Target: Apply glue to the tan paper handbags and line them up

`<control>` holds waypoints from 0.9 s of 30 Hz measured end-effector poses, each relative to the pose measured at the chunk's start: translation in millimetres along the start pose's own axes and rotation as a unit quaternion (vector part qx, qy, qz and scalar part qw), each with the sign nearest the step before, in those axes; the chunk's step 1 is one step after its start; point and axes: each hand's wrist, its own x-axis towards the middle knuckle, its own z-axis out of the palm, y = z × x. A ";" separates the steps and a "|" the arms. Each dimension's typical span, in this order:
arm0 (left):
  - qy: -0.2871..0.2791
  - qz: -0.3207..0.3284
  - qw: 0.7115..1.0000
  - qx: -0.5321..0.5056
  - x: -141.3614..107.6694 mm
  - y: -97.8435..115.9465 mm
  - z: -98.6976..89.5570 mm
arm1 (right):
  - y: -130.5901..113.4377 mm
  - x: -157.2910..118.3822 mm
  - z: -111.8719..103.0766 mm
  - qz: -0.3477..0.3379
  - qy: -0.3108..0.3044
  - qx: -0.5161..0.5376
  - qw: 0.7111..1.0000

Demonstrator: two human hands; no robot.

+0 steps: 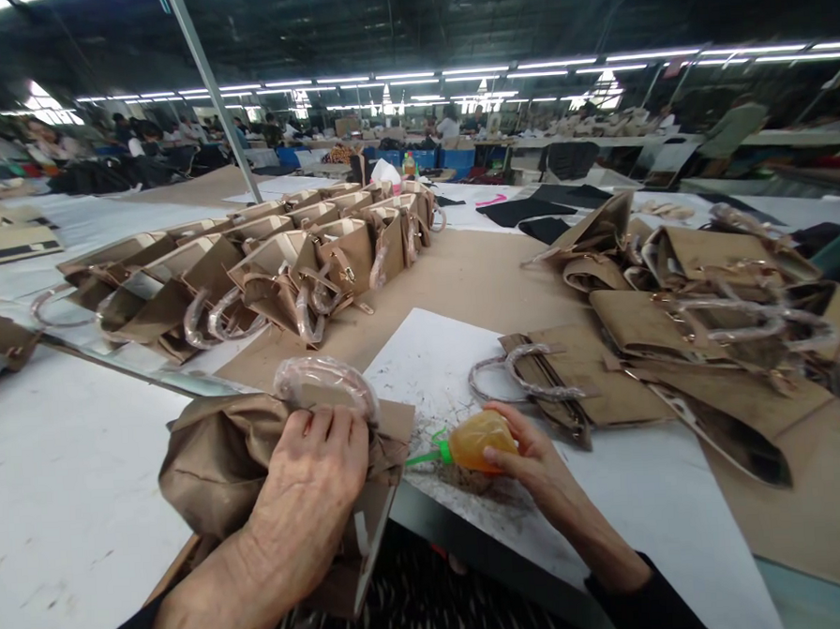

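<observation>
left hand (319, 465) and right hand (529, 445), both gripping.
left: back upward, fingers (319, 421) bent down, forearm (219, 588) slanting in from lower left. right: turned on its side, thumb (499, 459) opposite fingers (502, 412), forearm (589, 521) from lower right. dark sleeves (639, 603) on both.

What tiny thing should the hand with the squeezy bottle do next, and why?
Maybe the right hand should gently steady the tip of the green nozzle at the bag's edge. The left hand is gripping the bag, and the bottle lies tilted sideways with its nozzle pointing there. I can't tell whether the tip touches it.
</observation>
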 end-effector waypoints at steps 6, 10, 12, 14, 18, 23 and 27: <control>0.007 0.003 1.000 0.003 0.1 0.3 0.1 | 2.9 -1.9 1.9 0.001 -0.007 0.006 1.000; 0.013 0.008 1.000 0.004 0.1 0.3 0.3 | 2.4 -6.7 3.7 0.003 -0.024 0.010 1.000; 0.013 0.010 1.000 0.006 0.6 0.0 -0.9 | 2.2 -10.1 4.7 0.006 -0.034 0.016 0.999; 0.003 0.013 1.000 0.007 1.6 -0.4 -3.5 | 2.0 -13.8 6.3 0.014 -0.040 0.026 0.999; -0.033 0.015 0.999 0.000 4.1 -1.7 -9.0 | 0.6 -21.7 10.7 0.030 -0.057 0.036 0.997; -0.054 0.018 0.998 0.001 5.1 -2.5 -11.5 | -3.7 -33.7 16.5 0.043 -0.080 0.043 0.995; -0.079 0.012 0.997 -0.005 5.5 -2.3 -13.4 | -7.3 -41.9 19.7 0.052 -0.094 0.056 0.993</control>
